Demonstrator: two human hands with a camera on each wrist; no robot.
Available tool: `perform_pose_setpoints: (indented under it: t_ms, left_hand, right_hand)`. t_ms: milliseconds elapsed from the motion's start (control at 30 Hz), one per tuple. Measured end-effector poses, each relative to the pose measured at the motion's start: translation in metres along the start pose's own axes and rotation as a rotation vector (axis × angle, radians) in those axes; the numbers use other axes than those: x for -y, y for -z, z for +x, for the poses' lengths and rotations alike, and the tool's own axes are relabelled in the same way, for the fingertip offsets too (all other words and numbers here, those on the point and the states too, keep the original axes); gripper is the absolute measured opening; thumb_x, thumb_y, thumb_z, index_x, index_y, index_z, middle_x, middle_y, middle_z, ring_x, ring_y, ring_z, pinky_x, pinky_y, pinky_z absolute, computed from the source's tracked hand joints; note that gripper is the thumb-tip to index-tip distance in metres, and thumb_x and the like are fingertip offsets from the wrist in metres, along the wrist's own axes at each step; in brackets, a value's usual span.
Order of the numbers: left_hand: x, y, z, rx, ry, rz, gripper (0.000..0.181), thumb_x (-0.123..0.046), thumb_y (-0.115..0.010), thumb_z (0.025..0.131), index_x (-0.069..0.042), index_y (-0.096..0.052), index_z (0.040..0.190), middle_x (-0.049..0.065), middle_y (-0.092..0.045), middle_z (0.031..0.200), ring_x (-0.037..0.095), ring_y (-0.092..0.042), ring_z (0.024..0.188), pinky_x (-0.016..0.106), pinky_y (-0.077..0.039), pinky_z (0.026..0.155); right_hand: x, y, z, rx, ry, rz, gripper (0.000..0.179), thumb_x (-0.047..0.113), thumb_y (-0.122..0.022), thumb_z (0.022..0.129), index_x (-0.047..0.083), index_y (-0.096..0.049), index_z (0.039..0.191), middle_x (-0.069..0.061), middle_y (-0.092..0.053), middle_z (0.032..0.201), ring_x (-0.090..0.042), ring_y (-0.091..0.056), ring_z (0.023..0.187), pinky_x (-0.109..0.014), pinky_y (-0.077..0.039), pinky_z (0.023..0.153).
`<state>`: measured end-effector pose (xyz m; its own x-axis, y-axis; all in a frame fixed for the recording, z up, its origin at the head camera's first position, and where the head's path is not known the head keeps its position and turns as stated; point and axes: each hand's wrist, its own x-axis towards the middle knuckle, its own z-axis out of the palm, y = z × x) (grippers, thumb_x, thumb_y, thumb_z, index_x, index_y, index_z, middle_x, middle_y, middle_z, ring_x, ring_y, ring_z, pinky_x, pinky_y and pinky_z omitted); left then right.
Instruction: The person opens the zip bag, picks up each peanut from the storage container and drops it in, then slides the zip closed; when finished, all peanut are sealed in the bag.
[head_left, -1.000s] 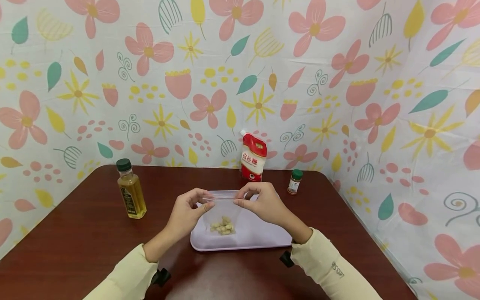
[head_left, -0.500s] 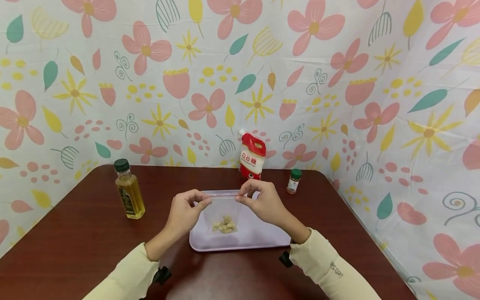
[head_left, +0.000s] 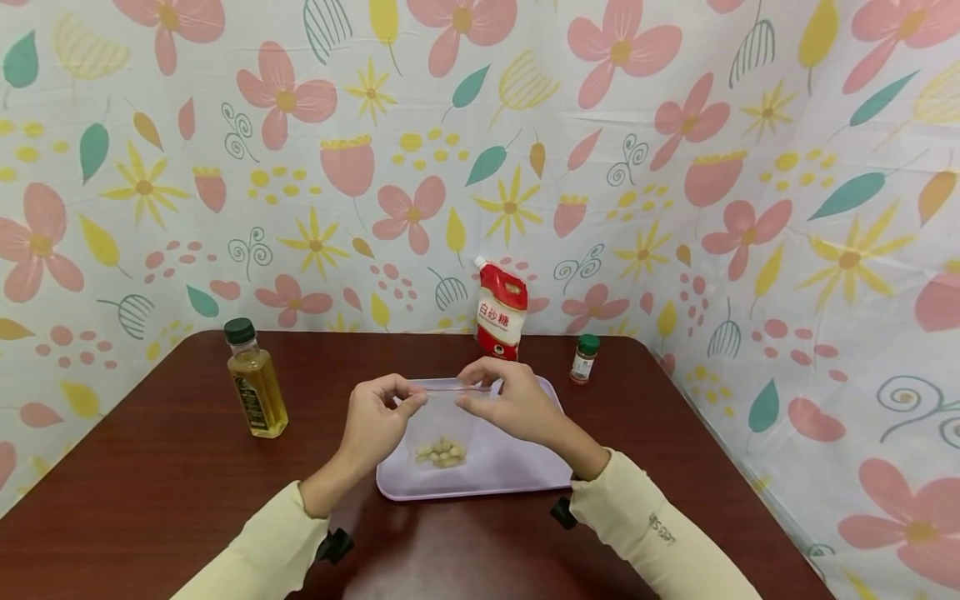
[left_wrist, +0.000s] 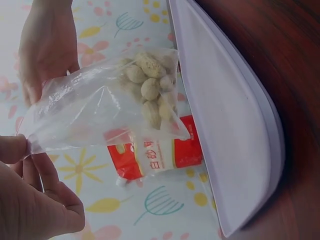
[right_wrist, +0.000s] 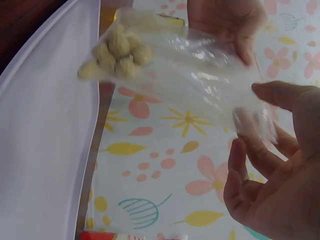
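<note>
A clear plastic bag with several unshelled peanuts at its bottom hangs above a pale purple tray. My left hand pinches one top corner of the bag between thumb and fingers. At the opposite end of its mouth is my right hand. There the thumb lies in front of the bag and the fingers are behind it, with a gap between them. The peanuts appear over the tray in the head view.
An oil bottle with a dark green cap stands at the left of the brown table. Behind the tray is a red and white sugar pouch. A small green-capped spice jar stands to its right. A floral curtain backs the table.
My right thumb and fingers have parted from their pinch on the bag's top edge, and that hand has shifted slightly left. The left hand keeps its pinch. The peanuts have swung slightly left.
</note>
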<state>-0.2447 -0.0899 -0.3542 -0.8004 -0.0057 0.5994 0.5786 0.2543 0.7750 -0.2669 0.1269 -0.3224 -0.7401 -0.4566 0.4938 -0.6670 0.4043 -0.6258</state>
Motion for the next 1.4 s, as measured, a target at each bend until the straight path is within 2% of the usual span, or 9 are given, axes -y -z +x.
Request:
perform_pose_setpoints:
  t_ms: [133, 300, 633, 767, 900, 1067, 1167, 1267, 1400]
  left_hand:
    - [-0.001, -0.002, -0.001, 0.009, -0.012, -0.022, 0.007, -0.008, -0.077, 0.085, -0.007, -0.075, 0.079, 0.004, -0.066, 0.068, 0.01, -0.053, 0.058, 0.025, -0.041, 0.054]
    - [-0.002, -0.004, -0.003, 0.029, -0.005, -0.057, 0.007, -0.011, -0.074, 0.089, -0.005, -0.075, 0.085, 0.006, -0.065, 0.071, 0.01, -0.056, 0.062, 0.027, -0.044, 0.055]
    - [0.002, -0.009, -0.007, 0.095, -0.014, -0.079, 0.008, -0.009, -0.071, 0.091, -0.002, -0.075, 0.094, 0.014, -0.071, 0.082, 0.013, -0.065, 0.073, 0.026, -0.052, 0.062]
    - [0.003, -0.008, -0.008, 0.103, -0.038, -0.041, 0.01, -0.013, -0.071, 0.091, -0.004, -0.076, 0.093, 0.009, -0.072, 0.081, 0.013, -0.066, 0.074, 0.027, -0.053, 0.063]
    - [0.003, -0.007, -0.006, 0.062, -0.091, 0.043, 0.006, -0.01, -0.074, 0.089, -0.008, -0.077, 0.084, 0.0, -0.072, 0.076, 0.012, -0.065, 0.07, 0.027, -0.052, 0.058]
    - [0.001, -0.009, -0.004, -0.065, -0.167, 0.128, 0.016, 0.003, -0.076, 0.081, -0.009, -0.072, 0.072, -0.004, -0.069, 0.066, 0.011, -0.062, 0.06, 0.027, -0.05, 0.056]
    - [-0.001, -0.009, -0.004, -0.12, -0.213, 0.125, 0.016, 0.005, -0.078, 0.079, -0.008, -0.072, 0.071, -0.003, -0.068, 0.065, 0.01, -0.063, 0.062, 0.029, -0.051, 0.06]
    - [-0.001, -0.008, -0.004, -0.144, -0.256, 0.114, 0.016, 0.004, -0.078, 0.079, -0.008, -0.072, 0.072, -0.003, -0.069, 0.067, 0.01, -0.064, 0.063, 0.028, -0.051, 0.06]
    - [0.001, -0.003, -0.005, -0.176, -0.302, 0.113, 0.018, 0.007, -0.077, 0.079, -0.009, -0.072, 0.071, -0.004, -0.068, 0.067, 0.009, -0.059, 0.059, 0.023, -0.042, 0.05]
  right_hand:
    - [0.003, -0.009, 0.006, 0.053, 0.048, 0.046, 0.011, 0.016, -0.078, 0.086, 0.012, -0.076, 0.096, 0.005, -0.072, 0.092, -0.011, -0.064, 0.09, -0.034, -0.053, 0.078]
    - [0.006, -0.013, 0.011, 0.082, 0.106, 0.072, 0.005, 0.014, -0.075, 0.088, 0.01, -0.077, 0.089, 0.003, -0.072, 0.085, -0.011, -0.065, 0.08, -0.033, -0.054, 0.072]
    - [0.003, -0.011, 0.01, 0.09, 0.08, 0.077, 0.004, 0.015, -0.075, 0.089, 0.012, -0.077, 0.087, 0.006, -0.071, 0.082, -0.012, -0.062, 0.074, -0.029, -0.051, 0.061]
    - [0.003, -0.012, 0.011, 0.117, 0.087, 0.056, 0.004, 0.013, -0.074, 0.089, 0.012, -0.075, 0.086, 0.007, -0.07, 0.082, -0.011, -0.061, 0.077, -0.03, -0.051, 0.063]
    - [0.007, -0.013, 0.01, 0.17, 0.093, 0.021, 0.007, 0.015, -0.07, 0.093, 0.01, -0.072, 0.088, 0.004, -0.068, 0.085, -0.01, -0.059, 0.079, -0.03, -0.051, 0.069]
    - [0.016, -0.015, 0.009, 0.183, 0.135, -0.103, 0.01, 0.02, -0.065, 0.097, 0.01, -0.067, 0.094, 0.004, -0.064, 0.09, -0.01, -0.054, 0.083, -0.028, -0.048, 0.072]
    - [0.02, -0.014, 0.008, 0.158, 0.156, -0.182, 0.011, 0.022, -0.065, 0.097, 0.011, -0.066, 0.096, 0.004, -0.064, 0.092, -0.01, -0.053, 0.086, -0.028, -0.048, 0.073]
    - [0.022, -0.011, 0.005, 0.143, 0.15, -0.232, 0.012, 0.023, -0.064, 0.097, 0.011, -0.066, 0.098, 0.004, -0.063, 0.094, -0.01, -0.053, 0.088, -0.028, -0.048, 0.074]
    - [0.02, -0.008, 0.0, 0.121, 0.135, -0.258, 0.013, 0.024, -0.063, 0.098, 0.012, -0.066, 0.099, 0.005, -0.063, 0.094, -0.01, -0.054, 0.09, -0.03, -0.048, 0.076]
